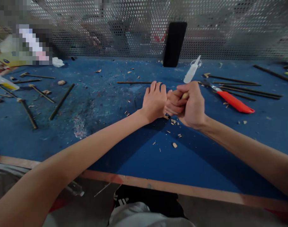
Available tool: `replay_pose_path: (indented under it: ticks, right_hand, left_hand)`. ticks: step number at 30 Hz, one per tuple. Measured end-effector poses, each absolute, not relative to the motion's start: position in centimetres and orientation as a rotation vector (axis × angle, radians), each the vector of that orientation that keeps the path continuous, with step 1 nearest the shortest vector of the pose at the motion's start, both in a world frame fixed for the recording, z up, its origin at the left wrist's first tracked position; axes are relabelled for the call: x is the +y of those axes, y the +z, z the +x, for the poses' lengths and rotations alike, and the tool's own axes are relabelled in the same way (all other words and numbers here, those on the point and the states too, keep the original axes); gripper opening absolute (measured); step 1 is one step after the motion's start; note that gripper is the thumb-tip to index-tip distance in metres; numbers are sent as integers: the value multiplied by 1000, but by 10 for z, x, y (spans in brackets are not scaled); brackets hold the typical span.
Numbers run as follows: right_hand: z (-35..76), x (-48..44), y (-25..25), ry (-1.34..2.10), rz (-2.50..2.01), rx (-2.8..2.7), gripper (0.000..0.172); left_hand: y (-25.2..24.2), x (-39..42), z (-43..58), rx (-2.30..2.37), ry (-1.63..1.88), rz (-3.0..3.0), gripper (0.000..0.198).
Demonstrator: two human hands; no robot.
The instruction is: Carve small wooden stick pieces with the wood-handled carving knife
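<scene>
My left hand rests near the middle of the blue table, its fingers bent downward and close together; whatever lies under them is hidden. Pressed against its right side is my right hand, closed in a fist around a tool whose rounded wooden handle end pokes out by the thumb. The tool's working end is out of sight. A thin brown stick lies just beyond the left fingertips. Wood chips are scattered below the hands. Behind the right hand a white squeeze bottle with a pointed nozzle leans to the right.
An orange-handled knife lies right, beside several dark sticks. A black phone leans on the perforated metal screen. At left are short sticks with wooden heads, another bottle and crumpled white paper. The table's wooden edge runs in front.
</scene>
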State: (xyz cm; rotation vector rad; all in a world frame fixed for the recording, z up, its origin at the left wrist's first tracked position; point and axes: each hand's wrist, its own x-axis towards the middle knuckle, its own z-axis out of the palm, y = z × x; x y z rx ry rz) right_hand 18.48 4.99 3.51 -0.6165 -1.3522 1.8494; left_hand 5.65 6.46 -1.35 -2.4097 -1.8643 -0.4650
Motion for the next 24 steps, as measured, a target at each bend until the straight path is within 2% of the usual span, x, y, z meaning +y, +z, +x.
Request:
replay_pose_path:
  ticks: [6, 13, 24]
  right_hand:
    - [187, 57, 53, 1796, -616, -1384, 46]
    - [184, 47, 96, 1459, -606, -1433, 50]
    - [196, 35, 74, 1535, -833, -1538, 52]
  left_hand:
    - [-12, 65, 59, -1878, -492, -2387, 41]
    - [-14, 64, 62, -1895, -565, -2338, 41]
    - [-17, 66, 58, -1892, -592, -2369, 44]
